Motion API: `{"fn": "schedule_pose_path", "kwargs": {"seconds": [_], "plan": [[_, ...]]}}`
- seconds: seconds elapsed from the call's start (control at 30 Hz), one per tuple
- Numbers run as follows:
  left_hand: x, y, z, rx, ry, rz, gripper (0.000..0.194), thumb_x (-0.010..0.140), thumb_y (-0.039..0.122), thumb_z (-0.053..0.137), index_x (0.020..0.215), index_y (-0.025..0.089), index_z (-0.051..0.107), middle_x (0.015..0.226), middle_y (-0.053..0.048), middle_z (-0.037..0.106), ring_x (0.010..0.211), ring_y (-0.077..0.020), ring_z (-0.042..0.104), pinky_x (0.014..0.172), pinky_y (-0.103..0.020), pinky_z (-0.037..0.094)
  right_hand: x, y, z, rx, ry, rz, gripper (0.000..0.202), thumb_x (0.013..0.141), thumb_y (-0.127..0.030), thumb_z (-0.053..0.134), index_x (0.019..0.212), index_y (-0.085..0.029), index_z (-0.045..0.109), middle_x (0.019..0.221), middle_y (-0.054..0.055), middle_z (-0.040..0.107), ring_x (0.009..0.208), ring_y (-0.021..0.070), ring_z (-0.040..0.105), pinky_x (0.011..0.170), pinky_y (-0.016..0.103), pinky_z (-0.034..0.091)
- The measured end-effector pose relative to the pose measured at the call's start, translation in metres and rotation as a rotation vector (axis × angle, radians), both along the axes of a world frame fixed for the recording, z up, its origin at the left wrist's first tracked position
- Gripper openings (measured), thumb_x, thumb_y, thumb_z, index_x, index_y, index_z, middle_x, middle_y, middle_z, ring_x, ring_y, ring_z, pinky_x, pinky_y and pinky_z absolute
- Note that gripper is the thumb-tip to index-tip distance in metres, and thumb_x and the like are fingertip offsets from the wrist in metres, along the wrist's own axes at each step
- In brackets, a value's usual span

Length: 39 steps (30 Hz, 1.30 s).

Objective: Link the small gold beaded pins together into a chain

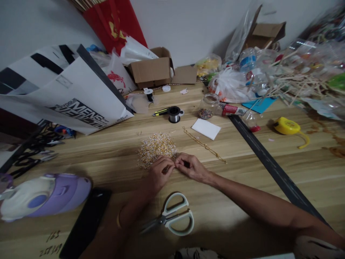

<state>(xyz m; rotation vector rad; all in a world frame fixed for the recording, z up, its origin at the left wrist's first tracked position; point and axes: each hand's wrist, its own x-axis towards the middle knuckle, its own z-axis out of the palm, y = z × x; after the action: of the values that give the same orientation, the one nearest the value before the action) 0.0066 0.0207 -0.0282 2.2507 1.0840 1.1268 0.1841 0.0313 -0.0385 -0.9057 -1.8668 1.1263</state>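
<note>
My left hand (161,172) and my right hand (192,167) meet fingertip to fingertip at the near edge of a pile of small gold and silver beads (157,148). Both hands are closed in a pinch. What lies between the fingers is too small to make out. A thin gold chain (205,144) stretches across the table beyond my right hand. Scissors with white handles (176,215) lie partly spread on the wood just below my hands.
Behind the pile stand a wire spool (174,114), a bead jar (208,107) and a white card (206,128). A purple bottle (59,196) and a black phone (86,219) lie left. To the right are a yellow tape measure (287,126) and a black strip (269,162). Bags and boxes crowd the back.
</note>
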Motion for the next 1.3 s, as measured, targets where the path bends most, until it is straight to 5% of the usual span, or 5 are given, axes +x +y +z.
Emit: {"fn": "schedule_pose_path", "kwargs": {"seconds": [0.43, 1.3], "plan": [[-0.001, 0.002, 0.007, -0.377, -0.049, 0.122, 0.009, 0.075, 0.02, 0.059, 0.069, 0.017, 0.064, 0.069, -0.002, 0.065, 0.067, -0.0143, 0.059, 0.065, -0.024, 0.045, -0.002, -0.001, 0.002, -0.014, 0.032, -0.026, 0.017, 0.086, -0.029, 0.054, 0.077, -0.016, 0.057, 0.066, -0.001, 0.046, 0.06, 0.0113, 0.042, 0.054, 0.022, 0.034], [-0.001, 0.002, 0.005, -0.359, -0.028, 0.093, 0.01, 0.079, 0.019, 0.056, 0.074, 0.016, 0.064, 0.071, -0.003, 0.064, 0.067, -0.0134, 0.058, 0.065, -0.023, 0.044, 0.0, 0.001, 0.002, -0.013, 0.049, 0.007, 0.024, 0.089, -0.036, 0.051, 0.08, -0.015, 0.058, 0.072, 0.002, 0.051, 0.067, 0.0138, 0.046, 0.061, 0.024, 0.036]]}}
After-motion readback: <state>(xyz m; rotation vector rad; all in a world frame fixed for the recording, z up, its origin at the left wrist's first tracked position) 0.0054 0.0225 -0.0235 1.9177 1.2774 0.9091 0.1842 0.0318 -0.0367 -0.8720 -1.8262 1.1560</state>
